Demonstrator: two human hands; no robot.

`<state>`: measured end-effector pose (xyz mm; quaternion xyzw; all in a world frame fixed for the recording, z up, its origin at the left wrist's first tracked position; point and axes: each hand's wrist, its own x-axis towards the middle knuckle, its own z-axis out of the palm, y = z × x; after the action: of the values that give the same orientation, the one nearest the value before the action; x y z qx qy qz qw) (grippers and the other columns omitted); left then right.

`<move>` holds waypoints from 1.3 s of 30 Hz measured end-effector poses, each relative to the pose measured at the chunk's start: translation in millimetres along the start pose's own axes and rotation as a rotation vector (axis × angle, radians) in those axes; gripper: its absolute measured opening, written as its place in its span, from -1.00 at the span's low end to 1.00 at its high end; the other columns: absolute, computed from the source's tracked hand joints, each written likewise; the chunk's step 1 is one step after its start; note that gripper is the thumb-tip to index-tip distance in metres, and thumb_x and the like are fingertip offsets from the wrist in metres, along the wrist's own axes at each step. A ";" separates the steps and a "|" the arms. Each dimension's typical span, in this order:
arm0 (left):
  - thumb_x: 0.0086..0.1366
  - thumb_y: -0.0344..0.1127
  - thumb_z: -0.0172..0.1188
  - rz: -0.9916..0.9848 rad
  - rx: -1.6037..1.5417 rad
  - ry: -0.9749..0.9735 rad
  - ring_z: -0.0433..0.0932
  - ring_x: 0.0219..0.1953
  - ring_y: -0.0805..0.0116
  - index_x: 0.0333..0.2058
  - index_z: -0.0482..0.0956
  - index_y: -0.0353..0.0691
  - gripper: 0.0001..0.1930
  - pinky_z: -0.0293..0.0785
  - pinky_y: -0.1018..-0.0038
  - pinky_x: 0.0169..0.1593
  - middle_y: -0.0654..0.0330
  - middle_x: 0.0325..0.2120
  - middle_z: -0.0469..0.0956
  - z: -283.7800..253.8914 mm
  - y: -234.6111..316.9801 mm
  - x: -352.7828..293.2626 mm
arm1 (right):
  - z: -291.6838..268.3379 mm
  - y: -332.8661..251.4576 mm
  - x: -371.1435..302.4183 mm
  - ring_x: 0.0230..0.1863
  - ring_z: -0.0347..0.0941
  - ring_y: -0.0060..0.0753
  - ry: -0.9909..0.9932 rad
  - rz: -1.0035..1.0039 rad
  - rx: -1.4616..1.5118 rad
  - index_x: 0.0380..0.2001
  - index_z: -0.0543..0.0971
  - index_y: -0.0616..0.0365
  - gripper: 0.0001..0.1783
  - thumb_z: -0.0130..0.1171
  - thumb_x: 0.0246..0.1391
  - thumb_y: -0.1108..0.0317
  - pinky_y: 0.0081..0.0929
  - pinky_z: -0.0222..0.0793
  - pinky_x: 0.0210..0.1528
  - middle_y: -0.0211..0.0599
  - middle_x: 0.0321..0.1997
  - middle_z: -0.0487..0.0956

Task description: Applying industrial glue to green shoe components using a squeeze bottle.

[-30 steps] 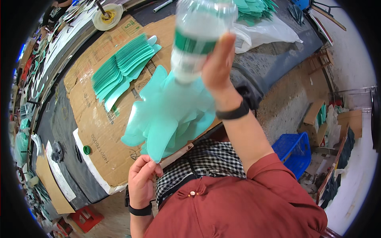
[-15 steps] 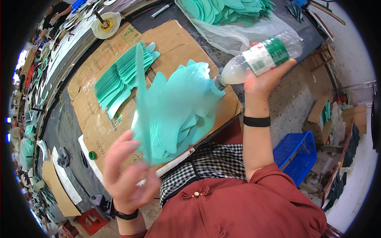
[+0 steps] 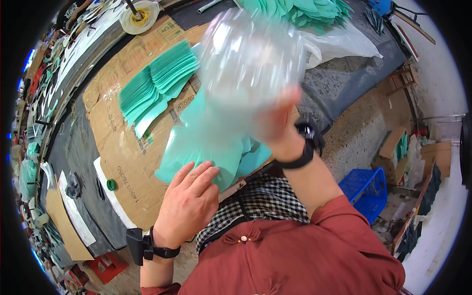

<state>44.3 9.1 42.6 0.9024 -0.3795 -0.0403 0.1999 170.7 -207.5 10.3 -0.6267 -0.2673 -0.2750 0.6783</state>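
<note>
My right hand (image 3: 280, 120) grips a clear plastic bottle (image 3: 253, 59), held up over the cardboard and smeared by motion. The bottle's base is toward me and hides much of what lies beneath, its neck included. My left hand (image 3: 189, 199) rests its outstretched fingertips on a loose pile of teal, leaf-shaped thin sheets (image 3: 196, 152). To the left of the pile, a neat fanned stack of similar teal pieces (image 3: 160, 83) lies on the flattened cardboard (image 3: 105, 137).
Beyond the bottle, more teal pieces (image 3: 295, 11) sit by a white plastic bag (image 3: 339, 46). A small green bottle cap (image 3: 111, 185) lies near the cardboard's left edge. A tape roll (image 3: 139, 17) stands at the far left. A blue crate (image 3: 365, 194) is on the floor at right.
The bottle swung left from the right side to above the pile, its base turned toward me. My left hand came down onto the pile; the upright teal strip beside it is gone from view.
</note>
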 end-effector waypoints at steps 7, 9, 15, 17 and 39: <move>0.08 -0.44 0.31 -0.053 -0.014 0.077 0.51 0.19 0.15 -0.33 0.54 -0.14 -0.83 0.28 0.01 0.36 0.24 -0.03 0.60 -4.8 -1.6 -4.8 | 7.6 -1.2 44.6 -0.11 0.53 -0.45 0.089 0.072 0.106 0.04 0.51 0.28 -0.27 -0.08 0.39 -0.29 -0.42 0.45 -0.03 -0.27 -0.11 0.64; 0.08 -0.43 0.32 -0.076 -0.019 0.097 0.52 0.17 0.16 -0.27 0.57 -0.10 -0.79 0.27 0.00 0.35 0.26 -0.05 0.60 -6.9 -4.4 -5.6 | 21.1 -10.5 27.1 -0.15 0.55 -0.17 -0.045 -0.004 0.083 0.02 0.50 0.33 -0.33 -0.08 0.41 -0.19 -0.34 0.44 -0.08 -0.06 -0.16 0.60; -0.01 -0.52 0.29 -0.156 0.071 0.203 0.56 0.08 0.12 -0.20 0.62 -0.06 -0.66 0.28 -0.04 0.32 0.26 -0.13 0.61 -8.7 -19.3 -8.6 | -8.3 28.8 45.1 -0.02 0.47 -0.41 0.153 0.116 -0.008 0.11 0.49 0.28 -0.18 -0.17 0.38 -0.36 -0.47 0.37 0.05 -0.24 0.00 0.58; 0.01 -0.54 0.26 -0.173 0.040 0.200 0.56 0.06 0.09 -0.20 0.62 -0.11 -0.67 0.30 -0.04 0.30 0.22 -0.14 0.60 -6.2 -22.0 -10.1 | -22.4 39.7 53.3 0.02 0.45 -0.53 0.149 0.072 -0.059 0.15 0.48 0.26 -0.12 -0.19 0.35 -0.43 -0.53 0.34 0.10 -0.33 0.04 0.58; 0.12 -0.44 0.35 -0.383 -0.151 0.289 0.44 0.18 -0.03 -0.13 0.61 -0.16 -0.70 0.21 -0.05 0.34 0.09 0.02 0.52 20.7 -10.6 -25.8 | -6.3 -3.7 -6.2 -0.03 0.60 -0.32 0.014 -0.262 -0.309 0.01 0.55 0.34 -0.02 -0.26 0.30 -0.50 -0.34 0.52 0.00 -0.19 -0.05 0.66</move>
<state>28.5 27.1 17.5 0.9368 -0.1649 0.0239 0.3075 163.8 -213.8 8.1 -0.6811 -0.2967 -0.4031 0.5344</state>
